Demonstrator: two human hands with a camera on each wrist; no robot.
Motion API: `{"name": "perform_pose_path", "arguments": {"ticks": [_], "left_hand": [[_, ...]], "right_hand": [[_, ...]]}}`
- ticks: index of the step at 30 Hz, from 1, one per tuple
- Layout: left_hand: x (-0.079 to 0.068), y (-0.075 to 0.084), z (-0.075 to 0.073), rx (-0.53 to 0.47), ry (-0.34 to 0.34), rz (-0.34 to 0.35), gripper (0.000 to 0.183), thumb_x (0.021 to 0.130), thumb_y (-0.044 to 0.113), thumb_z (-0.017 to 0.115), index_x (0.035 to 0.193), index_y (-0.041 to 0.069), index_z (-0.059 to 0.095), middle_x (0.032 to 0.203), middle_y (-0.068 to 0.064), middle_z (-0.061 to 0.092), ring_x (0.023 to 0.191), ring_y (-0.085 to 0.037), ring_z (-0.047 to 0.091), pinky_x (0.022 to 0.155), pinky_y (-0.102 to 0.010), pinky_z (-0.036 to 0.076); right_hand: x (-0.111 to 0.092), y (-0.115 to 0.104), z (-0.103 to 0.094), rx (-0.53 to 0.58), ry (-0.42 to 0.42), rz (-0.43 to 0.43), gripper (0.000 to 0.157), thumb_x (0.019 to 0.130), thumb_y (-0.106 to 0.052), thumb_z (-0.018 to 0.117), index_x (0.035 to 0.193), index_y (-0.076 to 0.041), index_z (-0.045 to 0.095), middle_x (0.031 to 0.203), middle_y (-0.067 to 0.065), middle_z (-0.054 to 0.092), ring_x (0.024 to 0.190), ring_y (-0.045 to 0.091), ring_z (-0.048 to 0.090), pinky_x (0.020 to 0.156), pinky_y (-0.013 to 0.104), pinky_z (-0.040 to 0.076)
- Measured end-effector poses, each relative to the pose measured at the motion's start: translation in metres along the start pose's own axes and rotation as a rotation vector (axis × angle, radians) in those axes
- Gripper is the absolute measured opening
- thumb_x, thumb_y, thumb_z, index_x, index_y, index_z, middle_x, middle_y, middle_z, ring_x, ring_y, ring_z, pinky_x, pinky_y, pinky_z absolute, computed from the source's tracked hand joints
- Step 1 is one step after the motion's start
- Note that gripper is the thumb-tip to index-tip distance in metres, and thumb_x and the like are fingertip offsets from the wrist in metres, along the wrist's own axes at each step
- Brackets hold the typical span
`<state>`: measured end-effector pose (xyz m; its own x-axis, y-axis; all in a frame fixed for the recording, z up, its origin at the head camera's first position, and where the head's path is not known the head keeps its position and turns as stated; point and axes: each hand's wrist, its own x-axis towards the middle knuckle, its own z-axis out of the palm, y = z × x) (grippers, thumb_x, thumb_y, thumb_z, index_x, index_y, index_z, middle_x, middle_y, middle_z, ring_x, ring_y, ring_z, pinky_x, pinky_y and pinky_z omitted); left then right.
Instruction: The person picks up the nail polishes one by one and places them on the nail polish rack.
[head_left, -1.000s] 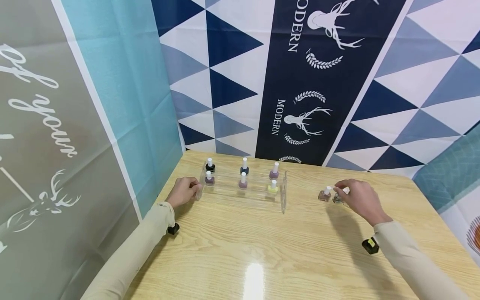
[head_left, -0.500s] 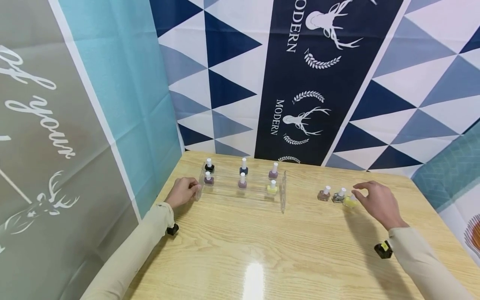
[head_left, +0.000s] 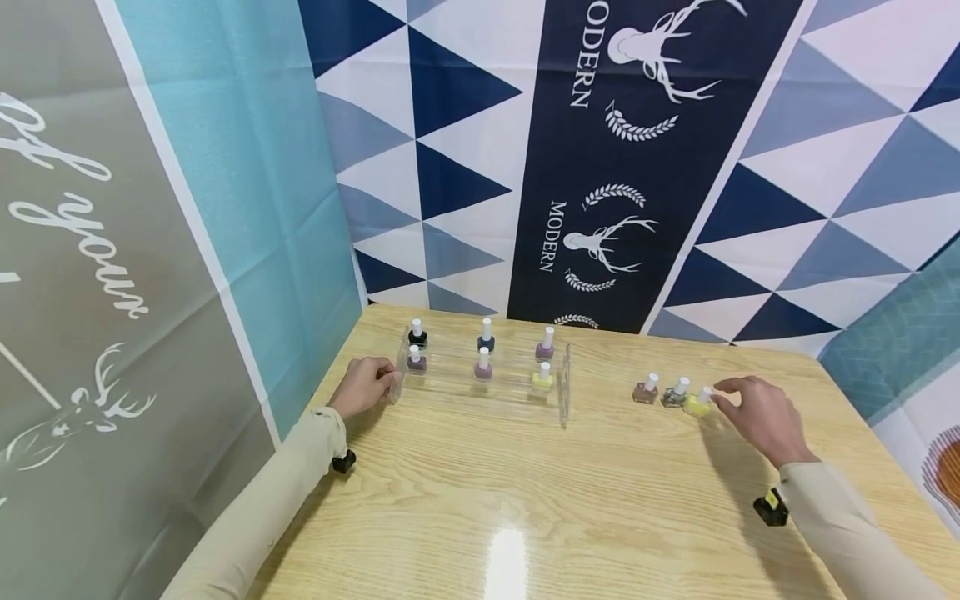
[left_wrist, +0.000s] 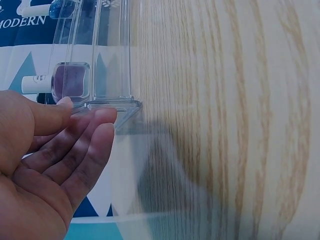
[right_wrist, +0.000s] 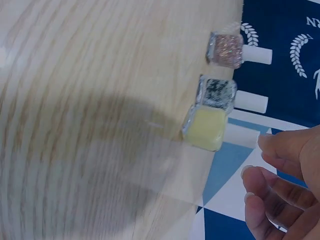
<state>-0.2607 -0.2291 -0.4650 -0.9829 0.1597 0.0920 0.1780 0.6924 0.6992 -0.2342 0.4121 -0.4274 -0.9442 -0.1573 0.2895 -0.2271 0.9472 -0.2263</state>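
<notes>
A clear acrylic rack (head_left: pixel 517 392) stands on the wooden table (head_left: pixel 525 500) with several nail polish bottles on its two steps. My left hand (head_left: pixel 384 380) rests with straight fingers against the rack's left end panel (left_wrist: pixel 112 106), beside a purple bottle (left_wrist: pixel 71 80). Right of the rack, three bottles stand in a row on the table: a pink glitter one (head_left: pixel 645 390), a dark glitter one (head_left: pixel 675 394) and a yellow one (head_left: pixel 698 405). My right hand (head_left: pixel 726 395) hovers just right of the yellow bottle (right_wrist: pixel 206 129), fingers loosely curled and holding nothing, its fingertips (right_wrist: pixel 265 142) close to the white cap.
Patterned fabric backdrops close in the table at the back (head_left: pixel 615 167) and the left (head_left: pixel 150 250). The table's right edge (head_left: pixel 885 433) runs close behind my right hand. A glare spot (head_left: pixel 508 554) lies on the bare wood in front.
My right hand has drawn back to the right off the loose bottles, uncovering the yellow bottle standing beside the other two. My left hand has stayed on the rack.
</notes>
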Motion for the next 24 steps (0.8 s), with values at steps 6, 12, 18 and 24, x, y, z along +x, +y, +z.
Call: {"name": "perform_pose_path", "arguments": {"ticks": [6,12,18,24], "left_hand": [[0.001,-0.002,0.001,0.000,-0.002,0.012,0.021,0.106,0.012,0.061,0.089,0.003,0.071,0.067,-0.006,0.064,0.055,-0.017,0.055,0.051,-0.033,0.044],[0.002,-0.002,0.001,-0.009,0.003,0.015,0.021,0.105,0.012,0.061,0.090,0.003,0.072,0.068,-0.007,0.065,0.056,-0.017,0.056,0.050,-0.032,0.044],[0.002,0.000,0.001,-0.003,0.003,0.005,0.021,0.105,0.011,0.061,0.091,0.002,0.072,0.069,-0.008,0.065,0.056,-0.017,0.056,0.051,-0.032,0.044],[0.001,0.000,0.001,-0.001,-0.004,0.007,0.020,0.106,0.011,0.060,0.091,0.002,0.072,0.069,-0.009,0.066,0.056,-0.017,0.056,0.050,-0.031,0.044]], "right_hand": [[0.001,0.000,0.005,0.008,-0.007,0.007,0.027,0.094,-0.018,0.076,0.110,0.003,0.075,0.113,0.036,0.066,0.074,0.047,0.066,0.044,0.044,0.045],[0.005,-0.001,0.007,0.009,-0.002,-0.013,0.030,0.094,-0.020,0.076,0.112,0.004,0.074,0.111,0.032,0.069,0.086,0.052,0.066,0.059,0.059,0.052],[0.006,0.001,0.012,0.028,-0.007,-0.010,0.024,0.096,-0.017,0.074,0.110,0.002,0.074,0.103,0.024,0.074,0.081,0.046,0.068,0.059,0.057,0.052],[0.008,0.003,0.015,0.043,0.018,-0.007,0.019,0.096,-0.015,0.074,0.105,0.001,0.076,0.100,0.024,0.074,0.080,0.046,0.068,0.062,0.059,0.052]]}}
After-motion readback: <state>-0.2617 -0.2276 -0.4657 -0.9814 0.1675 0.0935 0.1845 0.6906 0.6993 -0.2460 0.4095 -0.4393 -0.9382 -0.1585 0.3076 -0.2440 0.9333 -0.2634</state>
